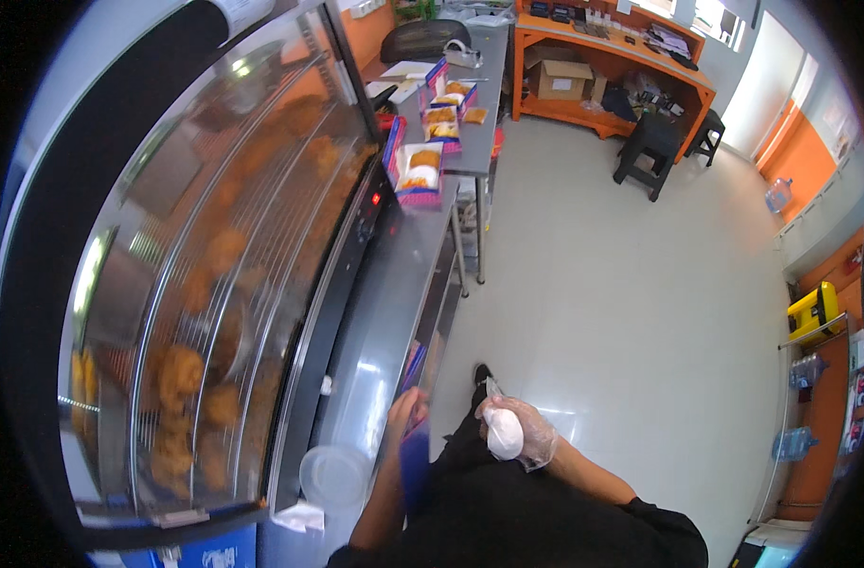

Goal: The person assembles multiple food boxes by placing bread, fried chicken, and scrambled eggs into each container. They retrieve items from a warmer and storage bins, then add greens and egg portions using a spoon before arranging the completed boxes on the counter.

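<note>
My right hand (540,435), in a clear plastic glove, is closed around a rounded white bundle (504,434) in front of my body. It looks like wrapped rice, though its contents are hidden. Close to the counter edge, my left hand (405,415) grips a blue and pink cardboard food box (416,473), seen edge-on and somewhat blurred. Farther up the counter, an open box (420,172) holds a white mound and a browned fried piece. More open boxes (441,128) with similar food stand beyond it.
A glass heated cabinet (242,237) with fried chicken on wire racks fills the left. Below it runs a steel counter (361,379) bearing a round clear lidded tub (334,476). Black stools (651,151) stand near an orange shelf desk (597,118); water bottles (793,443) line the right wall.
</note>
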The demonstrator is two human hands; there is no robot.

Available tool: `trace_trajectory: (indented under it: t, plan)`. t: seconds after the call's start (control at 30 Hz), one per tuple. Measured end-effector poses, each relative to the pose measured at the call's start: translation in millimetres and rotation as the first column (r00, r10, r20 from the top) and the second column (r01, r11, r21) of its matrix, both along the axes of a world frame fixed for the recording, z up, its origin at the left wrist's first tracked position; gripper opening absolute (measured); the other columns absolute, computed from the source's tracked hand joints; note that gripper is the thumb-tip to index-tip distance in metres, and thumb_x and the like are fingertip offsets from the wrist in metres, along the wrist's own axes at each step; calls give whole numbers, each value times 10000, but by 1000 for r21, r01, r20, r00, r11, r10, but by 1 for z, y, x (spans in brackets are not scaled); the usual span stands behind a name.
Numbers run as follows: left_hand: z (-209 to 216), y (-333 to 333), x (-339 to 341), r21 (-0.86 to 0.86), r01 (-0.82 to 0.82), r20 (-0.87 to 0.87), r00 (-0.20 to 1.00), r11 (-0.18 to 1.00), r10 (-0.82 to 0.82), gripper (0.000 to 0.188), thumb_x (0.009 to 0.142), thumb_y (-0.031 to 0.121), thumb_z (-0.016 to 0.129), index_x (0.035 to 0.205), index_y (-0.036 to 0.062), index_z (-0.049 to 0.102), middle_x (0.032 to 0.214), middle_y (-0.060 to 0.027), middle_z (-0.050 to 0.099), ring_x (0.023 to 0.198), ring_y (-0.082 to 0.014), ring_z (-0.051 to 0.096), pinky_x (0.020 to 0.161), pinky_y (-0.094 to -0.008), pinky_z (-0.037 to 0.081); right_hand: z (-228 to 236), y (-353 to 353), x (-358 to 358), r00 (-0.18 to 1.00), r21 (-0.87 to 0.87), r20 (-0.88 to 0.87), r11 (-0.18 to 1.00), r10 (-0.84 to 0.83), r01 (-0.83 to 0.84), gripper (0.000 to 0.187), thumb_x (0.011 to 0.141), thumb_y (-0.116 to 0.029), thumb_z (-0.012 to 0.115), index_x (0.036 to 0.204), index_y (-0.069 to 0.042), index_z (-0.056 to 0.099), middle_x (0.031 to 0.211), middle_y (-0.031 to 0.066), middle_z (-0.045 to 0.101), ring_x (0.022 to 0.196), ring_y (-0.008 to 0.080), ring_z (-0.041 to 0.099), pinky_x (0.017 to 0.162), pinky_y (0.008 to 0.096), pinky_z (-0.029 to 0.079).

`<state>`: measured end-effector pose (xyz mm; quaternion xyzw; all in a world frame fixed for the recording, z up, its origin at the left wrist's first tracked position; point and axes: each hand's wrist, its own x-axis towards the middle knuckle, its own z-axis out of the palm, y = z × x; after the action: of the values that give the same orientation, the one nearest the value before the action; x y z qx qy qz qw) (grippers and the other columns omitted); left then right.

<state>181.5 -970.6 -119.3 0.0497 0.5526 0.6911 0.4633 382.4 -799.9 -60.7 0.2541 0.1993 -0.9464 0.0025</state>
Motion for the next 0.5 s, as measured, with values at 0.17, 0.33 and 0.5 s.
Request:
trace_trajectory:
  t: [0.17, 0.33, 0.5]
  plan:
    - [15, 236, -38, 139, -161, -71, 983, 977, 172, 256, 998, 302, 592, 871, 83, 630, 724, 35, 530, 635, -49, 469, 584, -223, 377, 62, 105, -23, 997, 320, 52, 947, -63, 43, 305, 943, -134, 656, 1216, -11, 595, 1151, 67, 632, 924, 157, 650, 791, 274, 546]
    - [66, 380, -54, 212, -225, -263, 924, 951, 277, 247, 1025, 217, 544, 848, 55, 601, 680, 37, 501, 615, -38, 462, 549, -230, 367, 79, 167, -62, 996, 454, -4, 887, -93, 84, 551, 935, -165, 680, 1432, -28, 484, 1278, 58, 588, 981, 130, 635, 817, 266, 525]
    - [54, 430, -92, 335, -272, -56, 950, 902, 307, 230, 1040, 210, 510, 869, 62, 552, 607, 23, 459, 403, -46, 372, 351, -235, 289, 76, 227, -87, 997, 392, -47, 917, -63, 77, 606, 940, -178, 656, 1468, 3, 422, 1257, 91, 572, 1068, 148, 596, 893, 283, 493]
